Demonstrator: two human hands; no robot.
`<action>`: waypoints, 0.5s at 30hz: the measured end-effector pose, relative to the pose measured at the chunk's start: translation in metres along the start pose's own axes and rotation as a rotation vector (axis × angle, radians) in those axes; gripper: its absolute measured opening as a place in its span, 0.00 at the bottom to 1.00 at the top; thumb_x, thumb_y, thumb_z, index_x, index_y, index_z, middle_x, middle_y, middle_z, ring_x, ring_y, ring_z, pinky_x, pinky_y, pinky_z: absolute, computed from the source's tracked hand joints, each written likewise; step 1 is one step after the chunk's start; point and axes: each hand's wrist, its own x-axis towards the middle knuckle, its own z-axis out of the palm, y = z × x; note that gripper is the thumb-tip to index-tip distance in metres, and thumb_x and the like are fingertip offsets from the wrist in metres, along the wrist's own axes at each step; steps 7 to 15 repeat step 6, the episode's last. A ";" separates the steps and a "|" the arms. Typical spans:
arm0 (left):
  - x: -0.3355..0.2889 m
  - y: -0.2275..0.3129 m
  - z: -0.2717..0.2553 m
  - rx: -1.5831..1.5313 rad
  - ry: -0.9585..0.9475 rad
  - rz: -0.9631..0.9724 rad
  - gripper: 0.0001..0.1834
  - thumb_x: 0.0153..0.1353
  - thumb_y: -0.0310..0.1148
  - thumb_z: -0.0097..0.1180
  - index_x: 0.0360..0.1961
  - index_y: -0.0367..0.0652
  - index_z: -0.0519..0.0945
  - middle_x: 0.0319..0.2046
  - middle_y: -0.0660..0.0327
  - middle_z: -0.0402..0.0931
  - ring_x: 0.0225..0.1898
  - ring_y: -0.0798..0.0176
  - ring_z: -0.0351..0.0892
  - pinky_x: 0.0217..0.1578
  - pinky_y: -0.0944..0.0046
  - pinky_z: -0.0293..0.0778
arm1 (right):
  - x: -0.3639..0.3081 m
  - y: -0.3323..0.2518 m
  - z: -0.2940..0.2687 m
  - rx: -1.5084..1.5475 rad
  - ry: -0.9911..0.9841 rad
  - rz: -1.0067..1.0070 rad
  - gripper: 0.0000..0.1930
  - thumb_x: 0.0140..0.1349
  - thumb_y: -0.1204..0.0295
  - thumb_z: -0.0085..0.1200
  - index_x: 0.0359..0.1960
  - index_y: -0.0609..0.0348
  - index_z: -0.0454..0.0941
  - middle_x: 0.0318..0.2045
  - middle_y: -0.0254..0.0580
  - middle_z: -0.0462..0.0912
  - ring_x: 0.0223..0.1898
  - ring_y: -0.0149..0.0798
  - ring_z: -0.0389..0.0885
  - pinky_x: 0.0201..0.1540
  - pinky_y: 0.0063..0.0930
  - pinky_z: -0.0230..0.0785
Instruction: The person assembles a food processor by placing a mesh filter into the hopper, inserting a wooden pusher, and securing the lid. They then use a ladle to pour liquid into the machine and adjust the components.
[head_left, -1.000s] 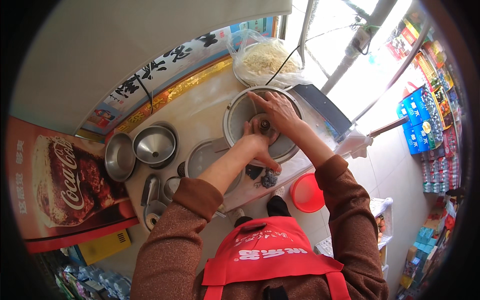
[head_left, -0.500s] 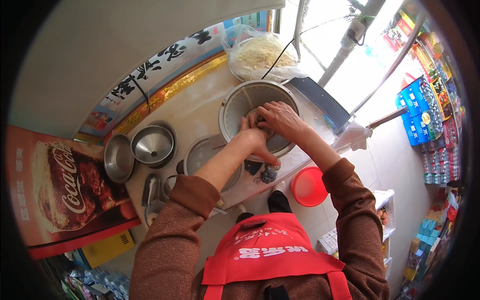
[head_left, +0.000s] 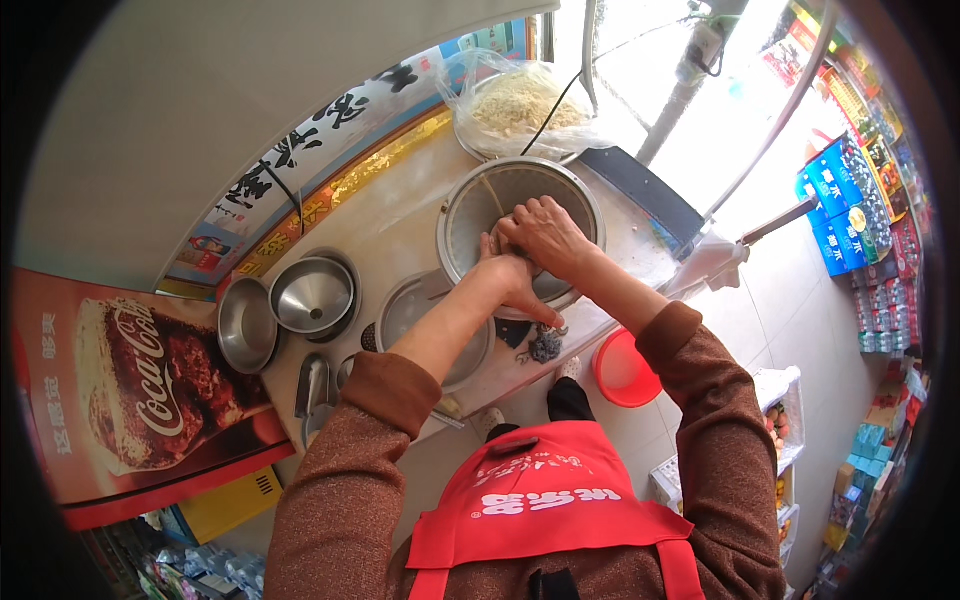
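Observation:
Over a deep round metal container with a mesh-like inner wall (head_left: 463, 235), my two hands meet close together. My left hand (head_left: 512, 285) is closed, its thumb pointing toward the near rim. From the right, my right hand (head_left: 545, 235) curls its fingers over the same spot, also closed. A small brownish or greyish piece shows a little between the fingers; what it is I cannot make out. Beside the left wrist lies a round shallow metal basin (head_left: 405, 308). A dark grey scourer-like bundle (head_left: 545, 346) rests at the counter's near edge.
Steel bowls (head_left: 312, 294) and a metal scoop (head_left: 313, 385) stand on the counter's left. Behind the container is a plastic bag of pale shreds (head_left: 520, 105). A red bucket (head_left: 626, 370) is on the floor below, with a white crate (head_left: 778, 400) farther right and stocked shelves beyond.
My right hand has closed farther over the piece, which shows less now. The view has shifted slightly; both hands stay over the container.

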 end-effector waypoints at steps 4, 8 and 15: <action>0.005 0.000 0.001 0.023 -0.054 -0.027 0.73 0.28 0.79 0.65 0.74 0.49 0.58 0.74 0.43 0.48 0.76 0.37 0.33 0.70 0.33 0.27 | -0.001 -0.008 0.004 0.039 -0.029 0.110 0.05 0.58 0.65 0.55 0.33 0.47 0.76 0.31 0.37 0.80 0.36 0.39 0.80 0.40 0.34 0.66; 0.010 -0.002 0.002 0.083 -0.084 -0.044 0.72 0.29 0.81 0.63 0.75 0.53 0.56 0.74 0.43 0.45 0.76 0.36 0.31 0.70 0.34 0.28 | -0.001 -0.013 0.007 0.039 -0.039 0.173 0.06 0.58 0.65 0.56 0.35 0.48 0.76 0.32 0.37 0.81 0.38 0.40 0.80 0.41 0.34 0.66; 0.010 -0.002 0.002 0.083 -0.084 -0.044 0.72 0.29 0.81 0.63 0.75 0.53 0.56 0.74 0.43 0.45 0.76 0.36 0.31 0.70 0.34 0.28 | -0.001 -0.013 0.007 0.039 -0.039 0.173 0.06 0.58 0.65 0.56 0.35 0.48 0.76 0.32 0.37 0.81 0.38 0.40 0.80 0.41 0.34 0.66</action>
